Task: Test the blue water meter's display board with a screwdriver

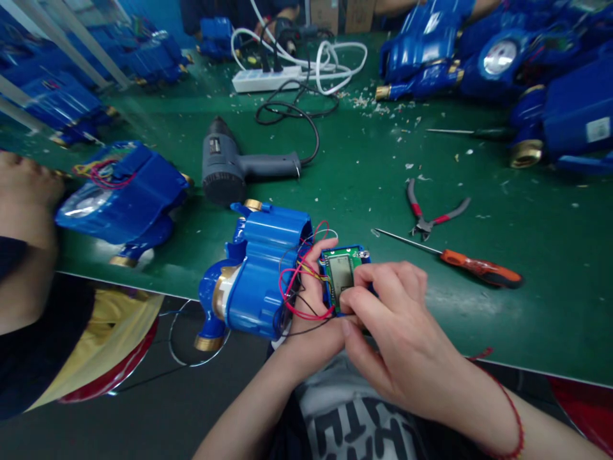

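Near the shiny green tabletop's point(550, 326) front edge, the left hand point(312, 299) cradles a blue-rimmed green circuit board point(341, 271); the right hand point(395, 313) curls over it. Probably light, fragile: grip its edges.

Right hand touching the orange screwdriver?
Apart. The head view shows a strip of green tabletop between the right hand and the orange screwdriver, which lies beyond the knuckles.

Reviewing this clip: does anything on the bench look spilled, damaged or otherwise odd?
Pale scraps litter the green tabletop, thickest right of the white power strip, looking like uncleared waste. Nothing looks clearly damaged.
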{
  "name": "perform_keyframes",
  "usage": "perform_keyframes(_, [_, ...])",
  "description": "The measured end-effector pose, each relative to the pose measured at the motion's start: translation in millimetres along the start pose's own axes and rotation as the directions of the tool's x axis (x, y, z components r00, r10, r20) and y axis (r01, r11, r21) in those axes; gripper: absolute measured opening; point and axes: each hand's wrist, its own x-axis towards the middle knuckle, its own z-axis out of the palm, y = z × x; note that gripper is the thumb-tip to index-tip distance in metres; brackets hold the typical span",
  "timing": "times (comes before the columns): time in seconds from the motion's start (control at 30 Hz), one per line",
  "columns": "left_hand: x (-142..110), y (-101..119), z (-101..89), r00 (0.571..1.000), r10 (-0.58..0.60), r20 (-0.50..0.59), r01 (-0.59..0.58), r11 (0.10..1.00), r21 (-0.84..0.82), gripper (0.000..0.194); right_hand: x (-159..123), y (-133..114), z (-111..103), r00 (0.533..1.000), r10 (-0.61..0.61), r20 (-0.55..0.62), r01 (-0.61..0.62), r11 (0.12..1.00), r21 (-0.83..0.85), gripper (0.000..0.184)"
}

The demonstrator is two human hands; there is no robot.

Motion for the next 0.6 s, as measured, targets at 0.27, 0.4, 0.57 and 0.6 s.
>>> perform_keyframes(0.27, [3.0,9.9,0.1,0.985,-0.174,0.009,0.174,0.981,-0.081,0.092,-17.6,11.3,-5.0,0.957,0.114,-0.268,-0.041,0.964,0.263,0.011])
perform_keyframes(0.4, [5.1,11.3,-0.1,0.989,-0.146,0.020,0.148,0.980,-0.133,0.091,-25.0,22.2,5.1,0.921,0.268,-0.284,-0.134,0.899,0.417,0.023])
perform_keyframes(0.57, [5.9,12.6,0.8,0.990,-0.136,0.048,0.143,0.962,-0.232,0.092,-30.2,32.5,16.1,0.910,0.375,-0.175,-0.238,0.820,0.520,0.035])
perform_keyframes(0.6, [5.8,12.9,1.2,0.987,-0.145,0.068,0.158,0.953,-0.258,0.092,-30.7,34.0,17.5,0.912,0.387,-0.136,-0.255,0.796,0.549,0.036])
